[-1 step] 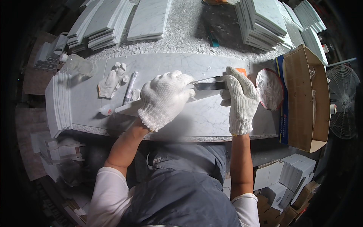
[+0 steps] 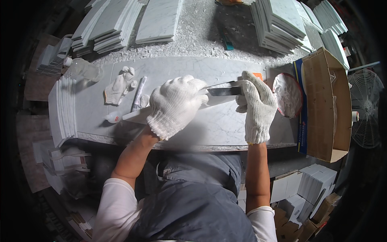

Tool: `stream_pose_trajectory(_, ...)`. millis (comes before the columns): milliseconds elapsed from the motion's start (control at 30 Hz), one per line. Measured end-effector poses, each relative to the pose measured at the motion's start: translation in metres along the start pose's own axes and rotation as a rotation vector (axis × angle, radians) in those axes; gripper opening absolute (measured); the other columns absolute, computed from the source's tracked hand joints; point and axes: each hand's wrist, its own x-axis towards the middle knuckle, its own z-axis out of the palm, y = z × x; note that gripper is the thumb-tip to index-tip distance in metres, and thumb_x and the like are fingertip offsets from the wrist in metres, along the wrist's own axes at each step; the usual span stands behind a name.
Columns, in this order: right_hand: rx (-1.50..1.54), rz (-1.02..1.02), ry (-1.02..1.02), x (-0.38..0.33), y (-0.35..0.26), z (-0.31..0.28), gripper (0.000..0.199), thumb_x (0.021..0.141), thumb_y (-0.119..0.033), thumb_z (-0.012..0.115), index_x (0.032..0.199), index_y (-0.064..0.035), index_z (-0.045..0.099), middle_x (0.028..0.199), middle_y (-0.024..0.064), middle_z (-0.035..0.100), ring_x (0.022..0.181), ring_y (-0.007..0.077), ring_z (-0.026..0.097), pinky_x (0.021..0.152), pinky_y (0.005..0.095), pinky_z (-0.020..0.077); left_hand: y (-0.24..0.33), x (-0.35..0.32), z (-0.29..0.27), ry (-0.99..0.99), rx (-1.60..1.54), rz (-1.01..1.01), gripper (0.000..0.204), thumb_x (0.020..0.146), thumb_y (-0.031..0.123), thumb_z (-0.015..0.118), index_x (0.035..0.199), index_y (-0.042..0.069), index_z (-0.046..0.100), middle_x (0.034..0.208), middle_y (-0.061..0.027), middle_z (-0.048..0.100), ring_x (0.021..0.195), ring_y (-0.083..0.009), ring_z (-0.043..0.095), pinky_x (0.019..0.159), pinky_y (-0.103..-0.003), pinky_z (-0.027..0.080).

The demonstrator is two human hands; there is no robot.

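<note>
The left hand (image 2: 175, 105), in a white knit glove, is curled over a long narrow strip of white stone (image 2: 139, 114) that lies slantwise across the middle of the marble bench (image 2: 217, 129), its lower end pointing toward the bench's left front. The right hand (image 2: 258, 105), gloved as well, is closed around the handle end of a flat metal blade (image 2: 223, 89), which it lays along the upper end of the strip, just by the left fingertips.

To do this well, I judge the left hand should press the strip flat so it cannot rock, while the right keeps the blade at a low angle and draws it evenly along the edge, fingers clear of the steel.

A spare glove (image 2: 119, 85), a pen-like tube (image 2: 139, 93) and a small bottle (image 2: 113, 117) lie toward the bench's left end. A round lidded tub (image 2: 287, 94) sits at the right end beside an open cardboard box (image 2: 326, 105). Stacks of stone tiles (image 2: 278, 24) stand beyond the far edge.
</note>
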Motion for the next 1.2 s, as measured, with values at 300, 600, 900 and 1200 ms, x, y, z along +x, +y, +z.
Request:
stream_pose_trajectory(300,0.107,-0.081,0.167,0.009,0.012,-0.027,0.034,0.101,-0.016,0.068,0.129,0.0036,0.069,0.096,0.0101,0.076,0.067,0.0079,0.065,0.052,0.0193,0.0514,0.0,-0.001,0.0,0.023,-0.008,0.013,0.027,0.083,0.023,0.079,0.106,0.01,0.076,0.098,-0.0111,0.071,0.095,-0.0344,0.069,0.084,-0.044,0.054)
stream_pose_trajectory(600,0.287,-0.047,0.373,0.019,0.035,-0.125,0.034,0.104,-0.016,0.066,0.134,-0.0005,0.067,0.109,0.0036,0.071,0.072,0.0047,0.058,0.056,0.0179,0.0439,0.003,0.001,-0.001,0.006,-0.039,-0.02,0.028,0.083,0.022,0.079,0.108,0.009,0.076,0.098,-0.0126,0.071,0.094,-0.034,0.069,0.085,-0.044,0.054)
stream_pose_trajectory(900,0.339,0.001,0.323,-0.001,0.029,-0.136,0.038,0.105,-0.018,0.064,0.137,0.0028,0.063,0.105,0.0055,0.069,0.073,0.0059,0.059,0.059,0.0176,0.0475,0.007,-0.001,-0.003,0.002,-0.033,-0.016,0.032,0.081,0.023,0.081,0.109,0.009,0.077,0.096,-0.011,0.072,0.091,-0.0308,0.069,0.084,-0.04,0.053)
stream_pose_trajectory(1200,0.181,0.115,-0.156,0.001,-0.002,-0.055,0.037,0.1,-0.02,0.07,0.13,0.0021,0.068,0.095,0.0085,0.072,0.068,0.0089,0.068,0.053,0.0194,0.0575,0.004,-0.004,0.001,0.05,0.016,0.052,0.032,0.08,0.022,0.083,0.109,0.01,0.077,0.096,-0.0089,0.072,0.086,-0.0292,0.07,0.079,-0.04,0.054)
